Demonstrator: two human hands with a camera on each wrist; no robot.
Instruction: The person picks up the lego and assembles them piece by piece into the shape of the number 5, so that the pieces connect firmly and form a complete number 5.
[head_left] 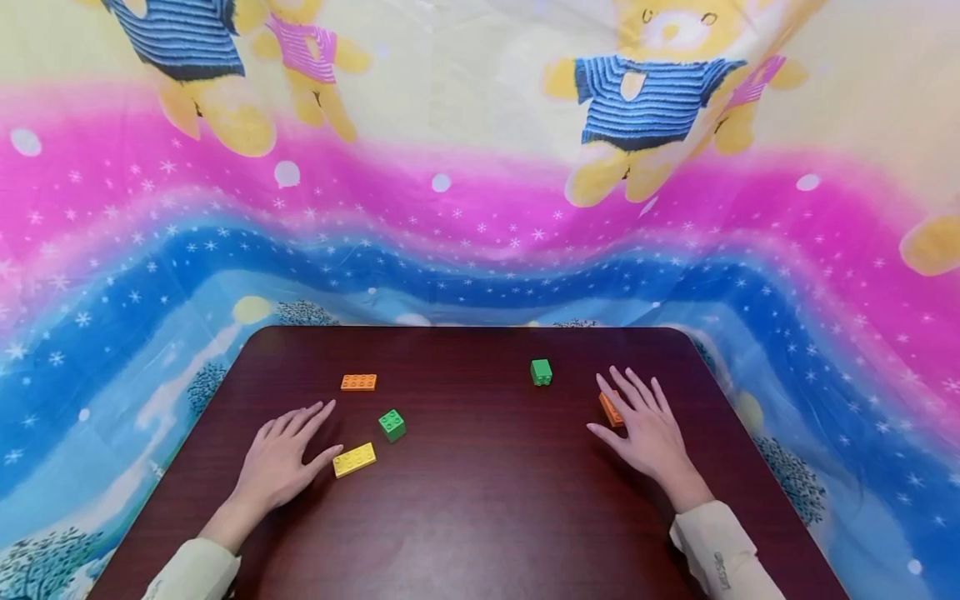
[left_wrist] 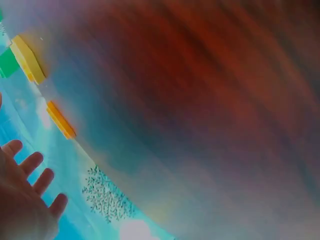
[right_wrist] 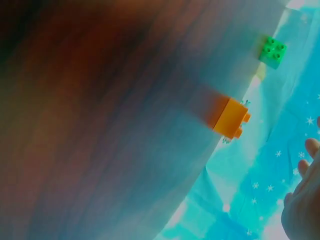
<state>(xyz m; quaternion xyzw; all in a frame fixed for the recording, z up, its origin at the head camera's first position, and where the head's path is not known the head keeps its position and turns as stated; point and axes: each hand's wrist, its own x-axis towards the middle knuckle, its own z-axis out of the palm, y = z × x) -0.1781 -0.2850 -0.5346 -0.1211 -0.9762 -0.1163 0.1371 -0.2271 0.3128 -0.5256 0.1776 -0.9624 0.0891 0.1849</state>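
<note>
My left hand (head_left: pixel 276 462) hovers over the left of the table with its fingers spread, holding nothing. Its thumb tip comes right up to the near end of a yellow toy brick (head_left: pixel 355 460). Just beyond lie a green toy brick (head_left: pixel 392 425), studs up, and a flat orange brick (head_left: pixel 359 382). On the other side, my right hand (head_left: pixel 647 429) is spread and partly covers a second orange brick (head_left: pixel 611 409), which lies between thumb and index finger. In the right wrist view this orange brick (right_wrist: pixel 231 118) stands apart from the fingers. A second green brick (head_left: pixel 541 372) lies farther back, studs toward me.
The dark wooden table (head_left: pixel 480 500) has rounded back corners. A cloth (head_left: pixel 480 208) printed with bears and snowflakes hangs around its back and sides.
</note>
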